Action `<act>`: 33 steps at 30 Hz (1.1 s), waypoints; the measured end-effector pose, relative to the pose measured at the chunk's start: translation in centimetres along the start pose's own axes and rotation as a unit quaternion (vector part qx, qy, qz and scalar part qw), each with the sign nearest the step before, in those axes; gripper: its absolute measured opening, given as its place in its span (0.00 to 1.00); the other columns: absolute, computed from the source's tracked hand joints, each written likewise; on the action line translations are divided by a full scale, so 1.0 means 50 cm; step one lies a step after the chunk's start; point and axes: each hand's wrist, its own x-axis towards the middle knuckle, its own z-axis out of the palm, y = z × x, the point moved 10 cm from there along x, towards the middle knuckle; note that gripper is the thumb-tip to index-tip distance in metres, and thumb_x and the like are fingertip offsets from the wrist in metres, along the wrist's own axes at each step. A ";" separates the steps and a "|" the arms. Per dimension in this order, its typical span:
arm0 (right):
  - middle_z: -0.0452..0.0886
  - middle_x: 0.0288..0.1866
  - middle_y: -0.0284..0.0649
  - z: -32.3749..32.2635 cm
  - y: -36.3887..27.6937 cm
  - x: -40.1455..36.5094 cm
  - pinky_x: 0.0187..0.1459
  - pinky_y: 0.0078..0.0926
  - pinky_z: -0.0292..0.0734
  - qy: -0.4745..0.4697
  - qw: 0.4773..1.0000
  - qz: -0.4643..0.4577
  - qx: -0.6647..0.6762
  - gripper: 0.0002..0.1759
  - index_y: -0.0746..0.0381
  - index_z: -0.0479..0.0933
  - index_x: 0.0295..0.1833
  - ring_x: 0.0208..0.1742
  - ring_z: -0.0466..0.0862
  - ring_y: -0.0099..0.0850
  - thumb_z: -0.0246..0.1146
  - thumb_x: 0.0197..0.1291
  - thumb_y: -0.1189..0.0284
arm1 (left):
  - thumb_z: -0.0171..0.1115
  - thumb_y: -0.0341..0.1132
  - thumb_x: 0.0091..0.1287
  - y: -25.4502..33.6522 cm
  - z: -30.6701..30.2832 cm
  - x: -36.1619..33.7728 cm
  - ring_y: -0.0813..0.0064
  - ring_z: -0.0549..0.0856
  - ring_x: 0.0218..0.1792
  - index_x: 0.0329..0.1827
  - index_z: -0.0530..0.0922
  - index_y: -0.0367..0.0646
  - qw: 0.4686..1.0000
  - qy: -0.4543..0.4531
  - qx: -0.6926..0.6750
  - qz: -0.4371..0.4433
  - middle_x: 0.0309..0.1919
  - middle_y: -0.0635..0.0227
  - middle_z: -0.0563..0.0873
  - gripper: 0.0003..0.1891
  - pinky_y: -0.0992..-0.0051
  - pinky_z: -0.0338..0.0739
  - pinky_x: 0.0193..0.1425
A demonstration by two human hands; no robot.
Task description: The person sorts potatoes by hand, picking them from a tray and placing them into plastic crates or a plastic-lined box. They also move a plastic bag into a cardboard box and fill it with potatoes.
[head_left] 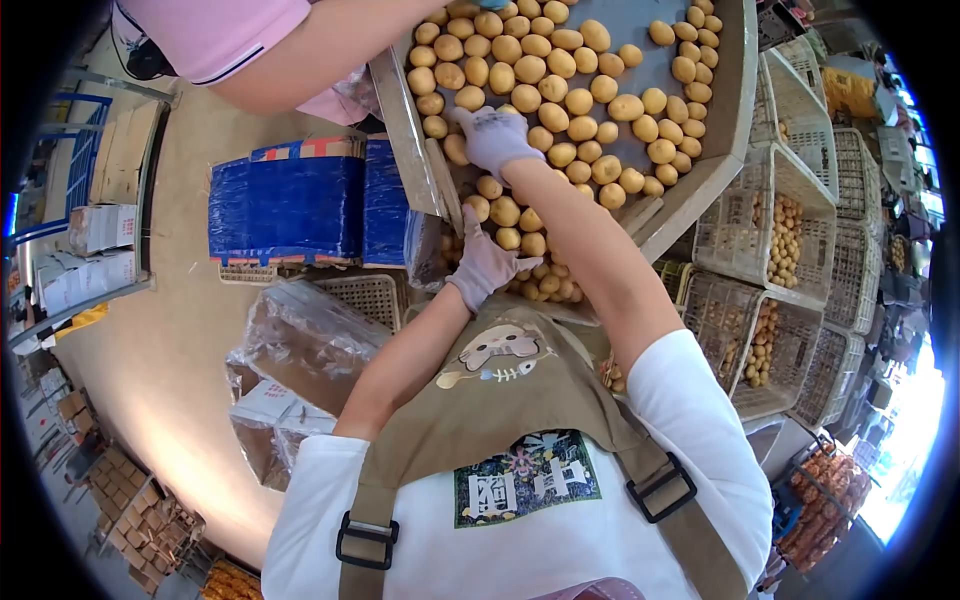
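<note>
Many round yellow potatoes [553, 88] lie on a grey sorting tray [620, 75] with a raised rim. My right hand [497, 138], in a pale glove, rests palm down among them near the tray's left side. Its thumb stretches out to the left, and its other fingers are partly hidden. Nearer my body, my left hand [480, 265], also gloved, is open with thumb and fingers spread beside the tray's narrow outlet. Potatoes lie against its fingers, and more potatoes [548, 283] are heaped just below the outlet, in front of my apron.
Another person's arm [330, 55] in a pink sleeve reaches over the tray's upper left. Blue-wrapped boxes [285, 210] and a plastic-lined carton [310, 345] stand at left. Stacked plastic crates [735, 225] with potatoes stand at right. A wooden board [415, 150] edges the tray.
</note>
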 end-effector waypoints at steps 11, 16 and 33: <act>0.80 0.52 0.44 -0.209 0.548 -0.634 0.53 0.33 0.80 0.568 0.752 0.296 0.156 0.24 0.66 0.76 0.62 0.50 0.82 0.36 0.66 0.58 0.79 | 0.43 0.82 0.60 -0.004 0.028 0.003 0.51 0.55 0.81 0.83 0.52 0.59 0.993 -0.102 0.044 -0.029 0.82 0.68 0.55 0.53 0.28 0.52 0.74; 0.85 0.49 0.43 -0.227 0.326 -0.391 0.51 0.38 0.80 0.381 0.892 0.172 0.170 0.20 0.55 0.79 0.61 0.48 0.86 0.41 0.65 0.62 0.72 | 0.43 0.83 0.59 -0.007 0.044 0.001 0.48 0.54 0.81 0.83 0.52 0.58 0.992 -0.104 0.063 -0.026 0.82 0.63 0.55 0.54 0.26 0.49 0.75; 0.81 0.49 0.36 -0.101 0.247 -0.279 0.53 0.24 0.78 0.267 0.773 0.099 0.566 0.35 0.66 0.75 0.56 0.49 0.81 0.24 0.82 0.46 0.61 | 0.45 0.83 0.59 -0.001 0.039 0.001 0.49 0.55 0.81 0.83 0.50 0.57 0.988 -0.129 0.083 -0.026 0.83 0.69 0.54 0.55 0.28 0.50 0.75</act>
